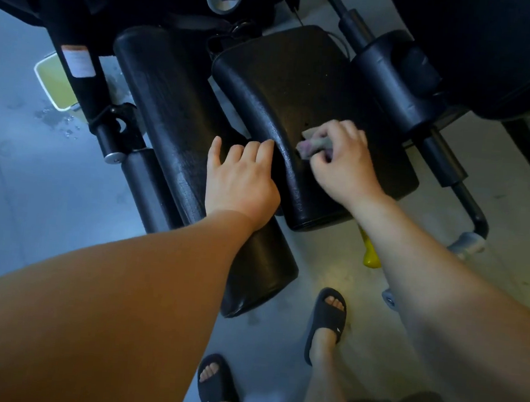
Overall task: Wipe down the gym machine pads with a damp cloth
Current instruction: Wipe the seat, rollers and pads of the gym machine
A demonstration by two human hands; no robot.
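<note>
A black padded seat (283, 84) of the gym machine lies at the centre of the head view. My right hand (344, 163) presses a small bunched cloth (313, 142), greyish with a pink patch, onto the seat's near part. Left of the seat runs a long black roller pad (169, 106). My left hand (240, 176) rests flat across that roller pad, its fingertips touching the seat's left edge, holding nothing. A second black roller pad (399, 81) stands to the right of the seat.
Black machine frame bars (84, 89) and a yellow plate (54, 81) are at the left, with water drops on the grey floor (56, 120). A yellow handle (371, 256) shows under my right forearm. My feet in dark slides (327, 318) stand close to the machine.
</note>
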